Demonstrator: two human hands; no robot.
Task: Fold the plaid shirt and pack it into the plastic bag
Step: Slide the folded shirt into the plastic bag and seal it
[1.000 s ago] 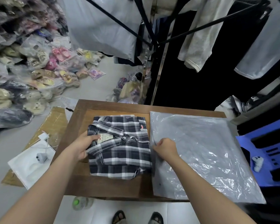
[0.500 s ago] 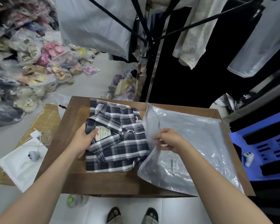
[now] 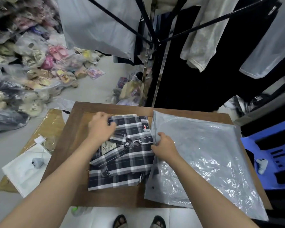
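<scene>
The plaid shirt (image 3: 122, 155) is soft, light cloth, so I'd expect it to sag and come unfolded if lifted by one edge. Best hold, imo: both long sides or flat underneath, palm supporting the stack, then slide it in rather than drop it. The plastic bag (image 3: 202, 155) looks thin, slick and crinkly, w/ glare all over; its layers prob cling together, so the mouth needs pinching apart at the edge next to the shirt.

Shirt is folded into a rough rectangle at centre frame on the brown table (image 3: 76, 129), just left of the bag & touching its edge. Navy/black & white check, small red logo near the upper right corner, neck label showing mid-left. The lower layers stick out a bit, so the fold isn't tidy.

Left hand (image 3: 100, 129) sits on the shirt's upper left corner, fingers curled over the fabric; it's blurred, so can't tell if it's gripping or just pressing. Right hand (image 3: 164, 147) is at the bag's left edge, fingers closed down on the plastic, seemingly pinching it.
</scene>
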